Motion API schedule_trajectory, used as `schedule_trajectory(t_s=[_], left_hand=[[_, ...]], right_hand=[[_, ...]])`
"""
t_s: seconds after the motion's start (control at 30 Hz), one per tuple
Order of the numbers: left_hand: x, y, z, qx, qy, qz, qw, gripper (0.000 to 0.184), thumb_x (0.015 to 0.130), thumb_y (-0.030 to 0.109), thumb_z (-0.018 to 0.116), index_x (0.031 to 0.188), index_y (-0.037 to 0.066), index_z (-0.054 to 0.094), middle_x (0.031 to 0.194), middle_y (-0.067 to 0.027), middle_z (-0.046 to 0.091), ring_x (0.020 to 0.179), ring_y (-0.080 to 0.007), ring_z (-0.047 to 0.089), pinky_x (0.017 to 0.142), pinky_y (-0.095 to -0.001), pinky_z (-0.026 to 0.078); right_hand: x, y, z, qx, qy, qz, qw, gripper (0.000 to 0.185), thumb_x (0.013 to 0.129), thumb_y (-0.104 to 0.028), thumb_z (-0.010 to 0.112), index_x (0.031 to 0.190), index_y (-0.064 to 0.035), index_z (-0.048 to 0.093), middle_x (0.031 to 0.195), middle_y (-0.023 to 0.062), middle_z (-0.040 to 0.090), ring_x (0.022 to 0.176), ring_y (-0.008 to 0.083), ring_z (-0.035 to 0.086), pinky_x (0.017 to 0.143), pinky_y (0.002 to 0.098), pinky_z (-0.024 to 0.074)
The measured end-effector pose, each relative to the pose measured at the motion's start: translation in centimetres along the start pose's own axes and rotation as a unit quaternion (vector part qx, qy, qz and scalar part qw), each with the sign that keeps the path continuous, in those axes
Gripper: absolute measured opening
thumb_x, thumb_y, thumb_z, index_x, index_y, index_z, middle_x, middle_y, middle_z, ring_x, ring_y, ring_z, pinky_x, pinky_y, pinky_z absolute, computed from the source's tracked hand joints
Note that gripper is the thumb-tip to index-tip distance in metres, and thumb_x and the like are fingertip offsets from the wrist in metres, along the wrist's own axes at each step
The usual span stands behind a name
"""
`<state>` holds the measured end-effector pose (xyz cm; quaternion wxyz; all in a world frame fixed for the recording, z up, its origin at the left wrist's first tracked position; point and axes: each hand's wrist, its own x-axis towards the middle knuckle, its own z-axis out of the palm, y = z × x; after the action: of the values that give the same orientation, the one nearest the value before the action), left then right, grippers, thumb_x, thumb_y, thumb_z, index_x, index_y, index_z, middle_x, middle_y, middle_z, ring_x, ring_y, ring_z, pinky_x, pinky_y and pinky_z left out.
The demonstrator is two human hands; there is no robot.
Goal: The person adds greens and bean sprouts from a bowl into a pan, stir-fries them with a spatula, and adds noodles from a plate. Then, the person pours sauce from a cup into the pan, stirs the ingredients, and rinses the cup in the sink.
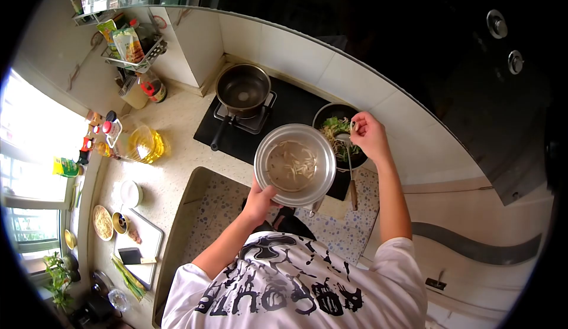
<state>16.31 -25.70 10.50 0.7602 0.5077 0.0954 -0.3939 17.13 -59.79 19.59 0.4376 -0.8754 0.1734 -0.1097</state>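
Left hand (258,203): metal bowl (324,164) was gripped by fingers, apparently for levelness.
Right hand (370,134): small piece (353,127) was pinched above the pan (320,117).

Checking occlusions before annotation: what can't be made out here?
Head view:
Left hand: most fingers hidden beneath the metal bowl.
Right hand: what, if anything, its fingers hold is too small to identify.
Dark pan: part of its rim is covered by the metal bowl.
Small bottles by the window: labels too small to read.
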Motion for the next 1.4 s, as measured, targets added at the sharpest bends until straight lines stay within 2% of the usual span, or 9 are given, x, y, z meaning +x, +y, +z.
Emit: schedule_trajectory(t_s=[0.13,0.27,0.37,0.5,0.57,0.63,0.83,1.07,1.4], left_hand=[[-0.1,0.4,0.0,-0.006,-0.014,0.009,1.0,0.055,0.092,0.005,0.047,0.145,0.015,0.035,0.113,-0.0111,0.064,0.086,-0.0234,0.07,0.064,-0.035,0.059],[0.3,-0.1,-0.5,-0.01,0.002,0.018,1.0,0.054,0.092,0.005,0.047,0.144,0.014,0.036,0.114,-0.0109,0.064,0.087,-0.023,0.07,0.065,-0.0346,0.059],[0.4,0.0,-0.6,-0.02,0.006,0.01,1.0,0.066,0.087,0.006,0.052,0.148,0.015,0.029,0.118,-0.0113,0.062,0.084,-0.0229,0.07,0.06,-0.0325,0.058],[0.6,-0.3,-0.5,0.009,-0.005,0.017,1.0,0.068,0.088,0.008,0.053,0.15,0.017,0.025,0.121,-0.0115,0.061,0.087,-0.0228,0.071,0.061,-0.0323,0.059],[0.8,-0.9,-0.5,0.014,-0.007,0.016,1.0,0.07,0.089,0.008,0.052,0.151,0.018,0.023,0.123,-0.0121,0.06,0.09,-0.0234,0.071,0.062,-0.0326,0.06],[-0.1,0.0,0.6,0.013,0.007,0.035,0.999,0.063,0.09,0.006,0.051,0.148,0.015,0.029,0.119,-0.0107,0.062,0.089,-0.0217,0.071,0.063,-0.032,0.059],[-0.7,0.0,1.4,0.003,0.003,0.043,0.999,0.064,0.089,0.007,0.051,0.147,0.017,0.028,0.118,-0.0098,0.061,0.089,-0.0213,0.07,0.062,-0.032,0.06],[-0.6,0.1,0.9,-0.004,-0.016,0.037,0.999,0.078,0.087,0.0,0.047,0.155,0.02,0.014,0.124,-0.0145,0.058,0.09,-0.0242,0.072,0.06,-0.0337,0.062],[-0.4,0.3,0.4,-0.01,-0.029,0.025,0.999,0.078,0.088,0.0,0.047,0.156,0.02,0.013,0.125,-0.0144,0.058,0.091,-0.0235,0.071,0.061,-0.0335,0.062]], right_hand=[[1.5,5.9,0.3,-0.12,-0.022,-0.008,0.993,0.029,0.078,-0.004,0.074,0.106,-0.0042,0.064,0.083,0.0089,0.065,0.073,0.0224,0.065,0.069,0.0333,0.0536],[1.5,10.6,1.3,-0.231,0.11,-0.105,0.961,0.027,0.079,-0.003,0.072,0.106,-0.0033,0.067,0.087,0.0082,0.065,0.069,0.0188,0.063,0.066,0.0306,0.0526],[0.1,5.1,1.0,-0.139,0.07,-0.046,0.987,0.02,0.082,-0.004,0.068,0.103,-0.0039,0.067,0.085,0.0103,0.066,0.072,0.0241,0.065,0.067,0.0317,0.0536],[-3.4,-3.3,3.2,-0.034,-0.07,-0.092,0.993,0.019,0.083,-0.005,0.069,0.102,-0.0037,0.068,0.091,0.0095,0.068,0.074,0.0204,0.067,0.069,0.03,0.0546],[-5.1,-5.1,5.2,-0.061,-0.152,-0.12,0.979,0.021,0.082,-0.006,0.074,0.102,-0.0019,0.067,0.096,0.0097,0.064,0.077,0.0184,0.067,0.066,0.031,0.0552],[-5.8,-4.2,7.6,-0.163,-0.159,-0.19,0.955,0.034,0.077,-0.015,0.079,0.105,-0.0028,0.066,0.103,0.0135,0.063,0.092,0.0292,0.066,0.08,0.0388,0.0555],[-6.6,-2.5,12.3,-0.302,-0.16,-0.174,0.924,0.05,0.07,-0.023,0.082,0.112,-0.0033,0.062,0.115,0.0199,0.056,0.107,0.0401,0.057,0.095,0.0473,0.0489],[-6.3,-0.2,14.8,-0.277,-0.135,-0.214,0.927,0.035,0.068,-0.005,0.074,0.099,-0.0037,0.059,0.102,0.0196,0.058,0.098,0.0412,0.061,0.083,0.0467,0.0532],[-4.8,-2.7,11.2,-0.153,-0.192,-0.142,0.959,0.012,0.071,-0.002,0.068,0.082,-0.0035,0.063,0.088,0.0148,0.064,0.078,0.0332,0.065,0.068,0.0422,0.0508]])
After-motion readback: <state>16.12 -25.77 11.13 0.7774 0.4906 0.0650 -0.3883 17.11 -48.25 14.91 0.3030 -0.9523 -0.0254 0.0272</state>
